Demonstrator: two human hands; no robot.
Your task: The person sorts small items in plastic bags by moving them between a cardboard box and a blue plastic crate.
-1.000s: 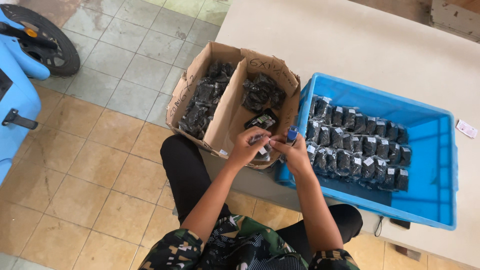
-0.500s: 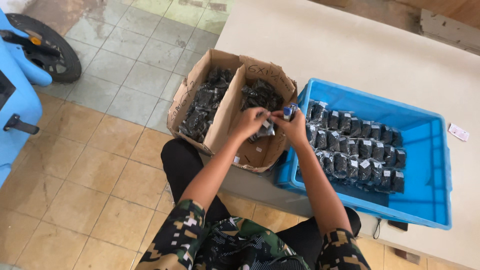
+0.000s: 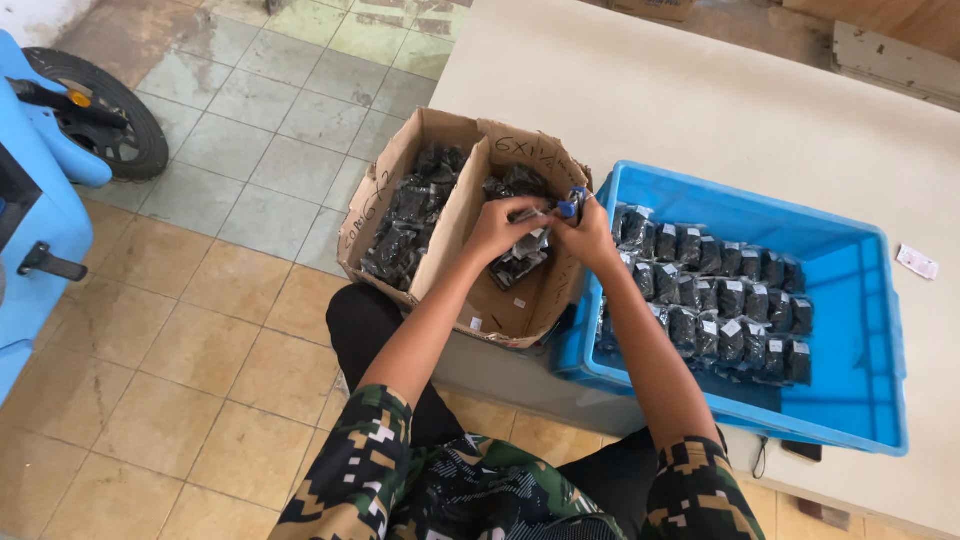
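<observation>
**Both hands meet over the right-hand carton, a packet between them**

From my seat at the feed, I see the left hand and the right hand drawn close together above the inner edge of the open cardboard carton. Both are curled, fingers bent in toward each other. The left hand pinches a small black packet with a pale label, which hangs just under the fingers and over the carton's interior. The right hand grips a small blue object at its fingertips; I cannot tell what it is, perhaps a marker or a cap. It sits touching or nearly touching the top of the packet.

The relation I watch is this: the packet lies directly between the hands, slightly nearer the left, with its long side tilted downward and away from the person toward the carton floor. More dark packets sit deeper in that carton, beyond the hands. A second carton, joined at the left, holds its own heap of the same.

To the right, just beside the right forearm, the blue plastic crate rests on the pale table, with rows of labelled black packets standing upright in it. The right hand is clearly the nearer one to those rows; the left would have to cross over.
</observation>
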